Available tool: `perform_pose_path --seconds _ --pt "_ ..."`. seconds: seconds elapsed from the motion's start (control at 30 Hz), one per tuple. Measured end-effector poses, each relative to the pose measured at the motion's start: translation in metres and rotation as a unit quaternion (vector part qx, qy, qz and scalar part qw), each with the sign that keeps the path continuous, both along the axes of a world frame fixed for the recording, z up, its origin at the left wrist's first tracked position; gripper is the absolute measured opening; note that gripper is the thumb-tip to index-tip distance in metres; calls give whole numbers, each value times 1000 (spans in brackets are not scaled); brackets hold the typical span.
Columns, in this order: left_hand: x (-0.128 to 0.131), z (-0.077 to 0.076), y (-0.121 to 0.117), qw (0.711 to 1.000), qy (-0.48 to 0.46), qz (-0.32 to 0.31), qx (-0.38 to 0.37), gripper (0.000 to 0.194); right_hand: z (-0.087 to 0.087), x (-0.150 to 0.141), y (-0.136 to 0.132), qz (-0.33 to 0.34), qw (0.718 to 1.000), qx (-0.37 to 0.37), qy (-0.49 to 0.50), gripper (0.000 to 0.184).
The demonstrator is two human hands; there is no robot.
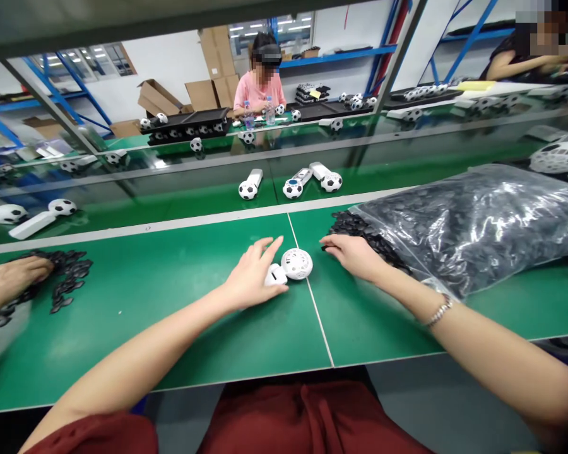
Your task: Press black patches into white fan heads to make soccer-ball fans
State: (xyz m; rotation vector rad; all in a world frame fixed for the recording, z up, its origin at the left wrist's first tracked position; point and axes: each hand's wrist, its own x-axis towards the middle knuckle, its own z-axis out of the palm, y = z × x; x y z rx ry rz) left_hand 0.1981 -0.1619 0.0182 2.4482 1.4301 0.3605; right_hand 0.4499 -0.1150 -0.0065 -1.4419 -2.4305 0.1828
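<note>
Spreads left hand (252, 274) wide about the blocky handle (275, 275) of a white plastic device with a round, hole-pierced head (297, 262), on a glossy green tabletop (146, 277); cannot tell how firmly. Pinches a small black piece (324, 248) in right hand (355, 253), at two o'clock from the head. Touches or nearly touches there a heap of black plastic pieces (348, 224), by a clear plastic bag (492, 221) towards three o'clock. Shows at nine o'clock a co-worker's hand (19, 275) on another black heap (73, 268).
</note>
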Motion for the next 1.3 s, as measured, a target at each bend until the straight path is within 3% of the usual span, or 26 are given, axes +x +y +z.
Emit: perform_pose_path --seconds 0.1,0.17,0.33,0.47,0.6,0.73,0.8,0.9,0.97,1.07,1.17,1.3 --pt "11 2 12 998 -33 -48 -20 81 3 -7 -28 14 965 -118 235 11" --pt "17 0 17 995 -41 -72 -48 75 4 -15 -41 40 937 -141 316 10" --pt "23 -9 20 995 -75 -46 -49 74 -5 -33 -44 40 947 -86 306 2" --pt "22 -12 22 994 -96 -35 -33 62 -15 -39 -40 43 936 -76 341 5" --pt "24 -12 24 991 -122 -20 -49 59 -17 -40 -41 11 928 -110 355 10" --pt "26 -12 25 986 -148 -7 -71 55 -16 -46 -44 0 883 -188 429 25" --pt "27 -12 25 986 -152 -2 -73 53 -16 -48 -43 -2 877 -196 439 27" --pt "26 -13 24 988 -139 0 -64 53 -12 -37 -34 18 901 -167 401 21" --pt "25 -13 23 989 -130 6 -66 56 -8 -21 -24 11 935 -109 337 11" --pt "24 -14 23 988 -128 24 -85 62 -6 8 -8 -87 985 -1 146 7" --pt "23 -13 25 991 -104 19 -75 62 -9 24 2 -152 988 12 2 7" --pt "20 -7 31 995 -23 -87 -30 62 -11 27 6 -146 988 -38 -23 7"
